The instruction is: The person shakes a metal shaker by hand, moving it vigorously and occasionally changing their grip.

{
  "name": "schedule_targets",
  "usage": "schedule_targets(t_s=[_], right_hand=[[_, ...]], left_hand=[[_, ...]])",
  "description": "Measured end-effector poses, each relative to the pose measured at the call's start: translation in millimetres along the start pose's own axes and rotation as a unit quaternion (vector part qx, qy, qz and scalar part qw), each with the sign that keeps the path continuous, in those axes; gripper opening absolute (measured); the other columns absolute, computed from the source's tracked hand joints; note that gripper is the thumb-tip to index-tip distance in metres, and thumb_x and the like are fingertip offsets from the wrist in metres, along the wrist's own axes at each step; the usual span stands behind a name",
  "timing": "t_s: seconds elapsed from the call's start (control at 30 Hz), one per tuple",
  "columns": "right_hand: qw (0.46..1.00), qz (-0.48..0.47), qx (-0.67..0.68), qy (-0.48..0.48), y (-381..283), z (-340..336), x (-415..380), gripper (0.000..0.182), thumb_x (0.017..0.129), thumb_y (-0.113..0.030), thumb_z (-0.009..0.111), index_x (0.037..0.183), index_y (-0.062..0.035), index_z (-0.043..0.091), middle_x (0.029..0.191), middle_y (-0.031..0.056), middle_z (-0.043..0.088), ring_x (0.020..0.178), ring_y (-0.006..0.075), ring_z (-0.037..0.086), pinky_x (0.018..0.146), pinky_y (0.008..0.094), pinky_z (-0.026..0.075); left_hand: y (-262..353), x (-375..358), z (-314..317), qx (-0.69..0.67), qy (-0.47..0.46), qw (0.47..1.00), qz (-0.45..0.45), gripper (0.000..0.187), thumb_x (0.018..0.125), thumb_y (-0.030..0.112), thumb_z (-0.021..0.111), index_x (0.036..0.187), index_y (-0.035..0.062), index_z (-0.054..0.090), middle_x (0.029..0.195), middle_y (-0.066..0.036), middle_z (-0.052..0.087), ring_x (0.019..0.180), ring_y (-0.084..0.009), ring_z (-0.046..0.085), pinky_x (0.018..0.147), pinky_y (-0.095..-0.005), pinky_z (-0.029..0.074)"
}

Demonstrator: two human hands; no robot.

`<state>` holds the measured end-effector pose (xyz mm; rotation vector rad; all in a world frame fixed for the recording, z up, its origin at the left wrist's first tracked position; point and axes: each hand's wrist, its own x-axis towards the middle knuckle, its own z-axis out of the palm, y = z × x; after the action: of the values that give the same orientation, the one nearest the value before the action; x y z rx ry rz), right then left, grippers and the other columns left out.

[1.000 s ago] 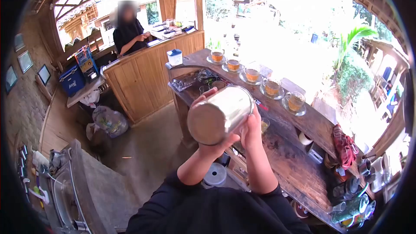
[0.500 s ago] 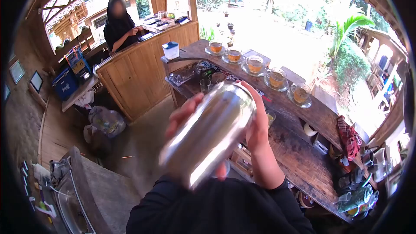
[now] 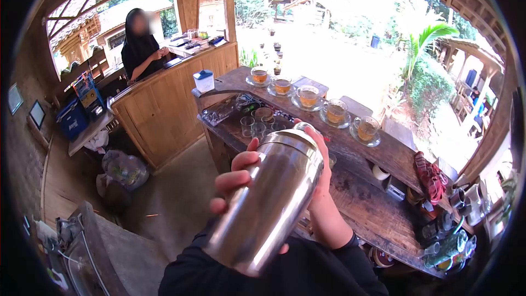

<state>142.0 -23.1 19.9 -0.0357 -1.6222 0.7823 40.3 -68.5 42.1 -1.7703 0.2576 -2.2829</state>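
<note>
A shiny steel cocktail shaker [image 3: 268, 197] is held tilted in front of my chest, its capped end pointing away toward the upper right. My left hand [image 3: 234, 178] wraps its left side, fingertips showing along the edge and the palm hidden behind the metal. At the upper right, my right hand [image 3: 320, 172] grips the shaker near its lid [image 3: 298, 137]. What is inside the shaker cannot be seen.
Several glass cups of amber drink [image 3: 308, 97] on saucers line the raised wooden counter [image 3: 397, 156]. Beyond its end, a person [image 3: 143, 46] stands behind a wooden desk [image 3: 164, 115]. Empty glasses [image 3: 255, 126], a lidded plastic tub [image 3: 204, 81] and red cloth [image 3: 430, 178] are nearby.
The shaker has shifted lower in view with both hands still around it, and looks sharper. Its lid end shows more plainly. The surroundings have moved slightly left and down in view.
</note>
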Motion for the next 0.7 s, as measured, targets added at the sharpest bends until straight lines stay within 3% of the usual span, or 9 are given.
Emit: schedule_targets(t_s=[0.13,0.23,0.3,0.43,0.47,0.53,0.63,0.67,0.7], right_hand=[[0.947,0.226,0.194,0.123,16.0,-9.1,-6.8,0.077,0.093,-0.06,0.034,0.142,-0.0015,0.028,0.141,0.0143,0.039,0.128,0.0245,0.041,0.107,0.0392,0.031],[0.988,0.139,0.015,0.06,-14.0,-20.4,1.4,0.099,0.082,-0.076,0.037,0.142,0.002,0.029,0.14,0.0205,0.037,0.124,0.0295,0.042,0.104,0.0415,0.033],[0.985,0.012,-0.171,-0.033,-33.2,-28.8,-0.3,0.113,0.072,-0.083,0.043,0.141,0.0052,0.029,0.14,0.026,0.032,0.128,0.0358,0.037,0.104,0.0437,0.03],[0.989,0.021,0.144,0.034,-31.3,-14.8,-12.8,0.092,0.079,-0.071,0.052,0.142,-0.0065,0.031,0.139,0.0236,0.034,0.124,0.0333,0.044,0.102,0.0451,0.037],[0.953,0.22,0.182,0.106,-44.1,-16.4,-7.8,0.077,0.09,-0.062,0.042,0.141,-0.0049,0.032,0.137,0.0184,0.041,0.126,0.0267,0.044,0.101,0.0408,0.038],[0.946,0.254,0.164,0.119,11.8,-48.9,-35.6,0.062,0.098,-0.05,0.034,0.139,-0.0039,0.033,0.134,0.0139,0.046,0.125,0.0223,0.044,0.103,0.0367,0.037],[0.958,0.199,0.16,0.133,-26.2,-49.4,-22.3,0.061,0.098,-0.047,0.034,0.139,-0.0032,0.034,0.136,0.0133,0.043,0.126,0.0248,0.043,0.107,0.0364,0.029],[0.974,0.189,0.066,0.106,-44.5,-48.9,-18.4,0.065,0.096,-0.051,0.035,0.14,-0.0032,0.034,0.138,0.0138,0.041,0.126,0.0255,0.042,0.108,0.0371,0.028],[0.991,0.123,-0.024,0.049,-49.7,-53.6,-22.4,0.078,0.089,-0.062,0.044,0.139,-0.0028,0.035,0.139,0.0193,0.037,0.127,0.0302,0.04,0.108,0.041,0.028]], left_hand=[[-31.5,-41.3,-23.6,0.05,-0.063,0.977,-0.199,0.111,0.065,0.06,0.076,0.145,0.011,0.018,0.141,-0.02,0.033,0.128,-0.0383,0.04,0.11,-0.0526,0.027],[-30.5,-45.6,1.8,-0.069,0.162,0.948,-0.263,0.09,0.079,0.047,0.071,0.143,0.0121,0.017,0.137,-0.02,0.037,0.132,-0.034,0.034,0.111,-0.05,0.025],[-4.1,-21.7,18.8,-0.073,0.151,0.979,-0.114,0.067,0.089,0.045,0.058,0.14,0.0195,0.024,0.135,-0.015,0.04,0.128,-0.0382,0.037,0.108,-0.0551,0.027],[10.4,-6.8,65.8,-0.067,0.18,0.981,0.039,0.028,0.094,0.028,0.049,0.121,0.0295,0.045,0.115,-0.009,0.049,0.113,-0.0359,0.048,0.104,-0.0611,0.03],[6.3,-15.5,56.5,-0.024,0.104,0.994,0.006,0.03,0.092,0.022,0.054,0.12,0.0219,0.044,0.119,-0.013,0.05,0.113,-0.0374,0.049,0.104,-0.0604,0.03],[4.2,-23.3,35.5,0.091,-0.03,0.983,-0.159,0.05,0.085,0.029,0.066,0.125,0.0106,0.041,0.124,-0.019,0.05,0.115,-0.036,0.05,0.104,-0.0525,0.035],[-6.8,-35.9,45.3,0.042,0.062,0.967,-0.245,0.103,0.061,0.054,0.083,0.131,-0.0037,0.033,0.133,-0.024,0.045,0.123,-0.0307,0.047,0.101,-0.0375,0.039],[38.3,-3.9,54.1,0.002,0.103,0.894,-0.437,0.104,0.056,0.054,0.085,0.133,0.0041,0.036,0.127,-0.018,0.048,0.118,-0.0301,0.048,0.101,-0.0449,0.038],[28.6,-3.1,77.2,0.011,0.143,0.969,-0.202,0.091,0.063,0.053,0.08,0.133,0.0118,0.037,0.12,-0.013,0.049,0.112,-0.0292,0.049,0.1,-0.0487,0.037]])
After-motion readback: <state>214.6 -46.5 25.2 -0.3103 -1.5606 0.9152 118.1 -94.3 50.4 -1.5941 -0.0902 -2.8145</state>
